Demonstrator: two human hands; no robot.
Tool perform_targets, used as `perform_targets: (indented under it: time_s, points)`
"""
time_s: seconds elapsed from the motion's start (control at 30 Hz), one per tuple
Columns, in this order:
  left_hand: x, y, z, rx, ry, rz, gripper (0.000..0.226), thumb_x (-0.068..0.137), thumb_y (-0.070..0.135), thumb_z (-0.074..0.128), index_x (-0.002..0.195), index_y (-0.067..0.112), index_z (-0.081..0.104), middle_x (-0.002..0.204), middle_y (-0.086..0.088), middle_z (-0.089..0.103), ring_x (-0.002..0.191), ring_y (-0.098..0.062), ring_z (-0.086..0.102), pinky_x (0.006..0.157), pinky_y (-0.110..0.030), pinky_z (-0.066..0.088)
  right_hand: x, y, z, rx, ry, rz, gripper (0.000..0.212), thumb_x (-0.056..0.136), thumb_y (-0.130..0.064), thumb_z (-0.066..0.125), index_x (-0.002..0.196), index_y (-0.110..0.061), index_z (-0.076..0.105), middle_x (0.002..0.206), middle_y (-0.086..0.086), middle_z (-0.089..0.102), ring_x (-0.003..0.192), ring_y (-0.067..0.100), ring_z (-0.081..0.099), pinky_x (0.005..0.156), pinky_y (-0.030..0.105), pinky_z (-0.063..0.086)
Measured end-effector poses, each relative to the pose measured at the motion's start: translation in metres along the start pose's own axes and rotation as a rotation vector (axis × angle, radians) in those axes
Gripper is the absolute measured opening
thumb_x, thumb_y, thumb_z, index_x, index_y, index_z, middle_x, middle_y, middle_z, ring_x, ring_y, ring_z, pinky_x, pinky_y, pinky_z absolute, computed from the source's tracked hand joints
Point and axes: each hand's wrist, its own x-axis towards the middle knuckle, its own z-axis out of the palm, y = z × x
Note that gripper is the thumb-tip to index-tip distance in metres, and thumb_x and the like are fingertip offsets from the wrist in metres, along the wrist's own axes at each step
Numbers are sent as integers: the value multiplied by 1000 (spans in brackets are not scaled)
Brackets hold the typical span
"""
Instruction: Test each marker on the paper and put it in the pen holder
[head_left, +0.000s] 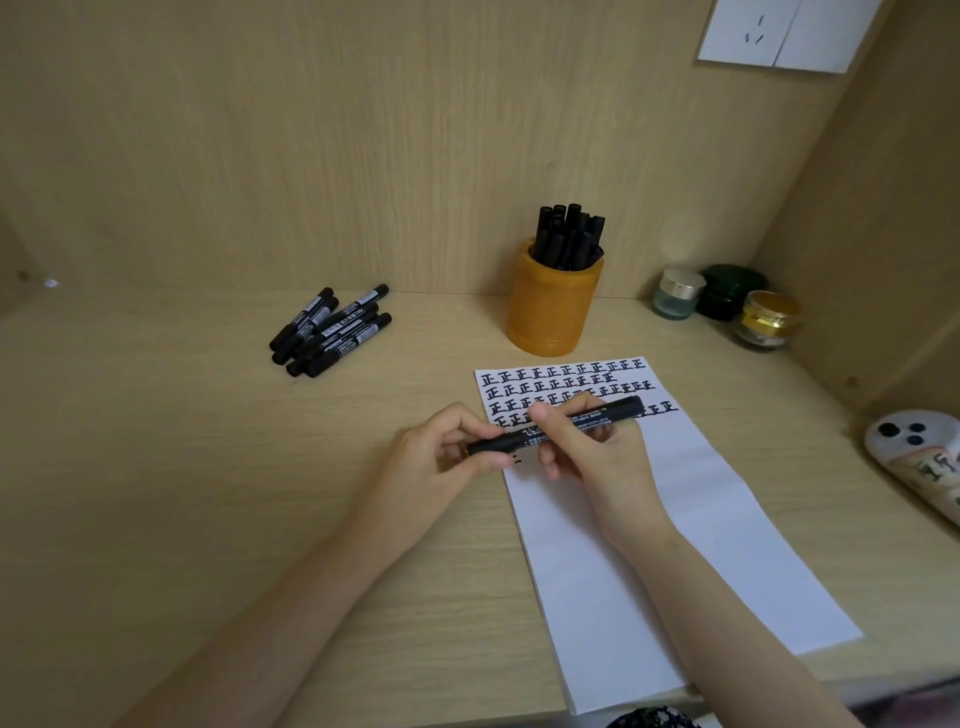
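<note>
**Fingers, left hand** (447, 447): thumb and fingertips (480, 430) curl in and pinch the left end of the marker, probably its cap.

**Fingers, right hand** (597, 452): the thumb (545, 420) lies over the barrel and the other fingers wrap under it, a firm hold at mid-barrel.

**Marker** (506, 441): black with a printed label, held nearly level just above the upper left part of the paper. Whether the cap is going on or coming off cannot be told.
- Handling (judged): light, stiff, smooth plastic. Take it by the barrel and cap, never the inked tip. The cap probably needs a straight push or pull.

**Paper** (701, 519): white sheet on the surface (260, 467). Rows of black test characters (561, 387) fill its far end, with a few small strokes just below the marker.

**Pen holder** (553, 306): amber cylinder just beyond the paper's far edge, upright, packed with black markers (569, 234).

**Loose markers** (332, 332): a capped heap well left of the paper's far end, probably untested.

**Three lidded jars** (730, 291): beyond the paper's far right corner.

**Wall socket** (774, 34): high above the paper.
</note>
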Motion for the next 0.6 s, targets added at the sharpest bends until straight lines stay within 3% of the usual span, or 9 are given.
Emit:
perform_targets:
  time_s: [0.1,0.23,0.33,0.5,0.6]
  points:
    - [1,-1,2,-2,22,27,19,73,5,76,80,18,64,86,26,70,85,0,67,80,-20,50,1,1,0,19,-12,-1,22,82,-9,70,64,-11,57,50,9,54,40,14,45,45,17,38]
    - [1,-1,3,-17,62,43,22,72,5,77,78,23,64,84,22,71,82,-15,67,79,-26,51,1,2,1,30,-34,-3,20,76,-17,70,66,-10,55,49,8,53,41,13,45,46,17,37]
    - [2,-1,4,-30,63,56,21,72,6,76,79,22,64,86,19,71,84,-23,66,80,-33,51,2,2,1,33,-41,-5,21,80,-11,69,67,-8,53,48,8,51,40,13,44,44,15,35]
    - [1,-1,3,-31,66,61,24,74,6,75,80,25,64,85,18,71,84,-22,66,80,-35,50,2,1,2,37,-35,13,22,81,-10,68,67,-7,52,48,8,50,41,12,43,44,14,34]
    - [2,0,6,-47,56,53,19,78,7,72,83,23,62,81,11,73,79,-17,69,79,-40,51,2,0,4,46,2,32,25,80,-18,69,60,-16,54,46,4,48,40,11,41,43,14,33]
